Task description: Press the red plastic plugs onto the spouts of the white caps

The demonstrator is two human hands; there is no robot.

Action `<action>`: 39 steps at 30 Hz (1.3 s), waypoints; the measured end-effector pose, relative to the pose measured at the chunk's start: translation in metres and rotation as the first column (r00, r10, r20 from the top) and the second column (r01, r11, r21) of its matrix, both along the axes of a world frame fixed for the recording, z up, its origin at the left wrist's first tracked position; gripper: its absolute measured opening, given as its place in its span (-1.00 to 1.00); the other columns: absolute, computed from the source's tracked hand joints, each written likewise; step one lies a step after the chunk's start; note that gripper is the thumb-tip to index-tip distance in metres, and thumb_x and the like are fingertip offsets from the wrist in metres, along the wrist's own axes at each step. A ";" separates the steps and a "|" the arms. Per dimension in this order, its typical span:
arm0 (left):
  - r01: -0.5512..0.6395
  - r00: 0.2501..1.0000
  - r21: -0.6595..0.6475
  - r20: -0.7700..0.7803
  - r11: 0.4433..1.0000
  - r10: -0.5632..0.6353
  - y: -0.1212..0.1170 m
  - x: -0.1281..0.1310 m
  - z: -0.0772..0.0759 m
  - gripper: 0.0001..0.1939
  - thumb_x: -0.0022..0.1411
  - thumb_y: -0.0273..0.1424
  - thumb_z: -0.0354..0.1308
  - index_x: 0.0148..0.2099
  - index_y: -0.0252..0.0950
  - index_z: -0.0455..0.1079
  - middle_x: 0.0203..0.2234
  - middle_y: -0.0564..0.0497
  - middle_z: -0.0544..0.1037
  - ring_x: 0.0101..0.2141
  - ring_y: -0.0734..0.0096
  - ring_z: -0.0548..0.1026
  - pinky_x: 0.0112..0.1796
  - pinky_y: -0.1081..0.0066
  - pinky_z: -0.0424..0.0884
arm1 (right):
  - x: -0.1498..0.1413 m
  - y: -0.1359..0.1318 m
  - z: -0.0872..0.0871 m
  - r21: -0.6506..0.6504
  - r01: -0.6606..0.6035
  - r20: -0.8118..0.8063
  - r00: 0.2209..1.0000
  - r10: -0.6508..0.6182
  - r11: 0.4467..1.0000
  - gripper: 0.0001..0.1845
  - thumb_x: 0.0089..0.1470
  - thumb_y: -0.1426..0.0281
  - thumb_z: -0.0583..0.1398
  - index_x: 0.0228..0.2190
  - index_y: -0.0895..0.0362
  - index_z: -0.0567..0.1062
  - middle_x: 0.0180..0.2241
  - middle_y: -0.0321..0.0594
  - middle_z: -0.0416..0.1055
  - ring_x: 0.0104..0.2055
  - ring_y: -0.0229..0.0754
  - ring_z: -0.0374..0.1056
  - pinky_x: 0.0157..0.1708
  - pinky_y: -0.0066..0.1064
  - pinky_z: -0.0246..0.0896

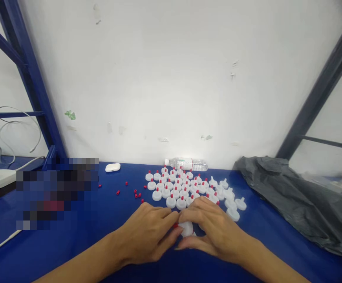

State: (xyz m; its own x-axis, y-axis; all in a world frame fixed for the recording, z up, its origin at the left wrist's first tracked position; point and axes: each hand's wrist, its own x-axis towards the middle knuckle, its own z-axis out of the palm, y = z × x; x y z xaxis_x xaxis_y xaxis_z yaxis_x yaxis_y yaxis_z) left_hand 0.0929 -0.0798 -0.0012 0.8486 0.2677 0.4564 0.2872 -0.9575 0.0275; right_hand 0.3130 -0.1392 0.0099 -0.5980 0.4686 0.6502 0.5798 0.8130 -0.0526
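Note:
Near the front middle of the blue table, my right hand [214, 228] is closed around a white round nozzle cap [186, 228], tilted with its spout to the left. My left hand [151, 232] meets it there, thumb and forefinger pinched on a small red tip cap [176, 225] at the spout end; fingers partly hide it. Beyond my hands stand many white nozzle caps [171, 201] with red tips on their spouts. To their right, several white nozzle caps [233, 214] have bare spouts. Loose red tip caps [135, 191] lie scattered to the left.
A clear plastic bottle [199, 164] lies against the white wall, and a white earbud case [112, 168] sits further left. Dark grey plastic sheeting [300, 204] covers the right side. Blue metal posts [38, 82] rise at the left, beside white cables [6, 241]. A blurred patch hides part of the left.

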 end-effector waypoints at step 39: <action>-0.387 0.821 0.044 -0.437 0.921 0.366 0.045 -0.023 0.013 -0.81 0.31 -0.33 -0.07 -0.26 -0.23 0.34 -0.36 -0.13 0.59 -0.34 0.01 0.57 -0.37 0.18 0.33 | 0.107 0.014 0.042 -0.488 0.668 0.408 0.743 -0.530 0.561 -0.72 0.17 0.17 0.18 -0.34 0.03 0.64 -0.36 -0.20 0.57 -0.29 -0.08 0.46 -0.29 -0.33 0.25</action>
State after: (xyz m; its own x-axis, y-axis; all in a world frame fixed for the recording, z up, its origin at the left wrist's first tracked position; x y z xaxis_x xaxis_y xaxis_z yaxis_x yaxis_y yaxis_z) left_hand 0.0697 -0.0351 0.0120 0.7847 0.6178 0.0507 0.6179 -0.7731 -0.1434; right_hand 0.4204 -0.1252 0.0524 -0.1122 0.9933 0.0289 0.9727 0.1157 -0.2010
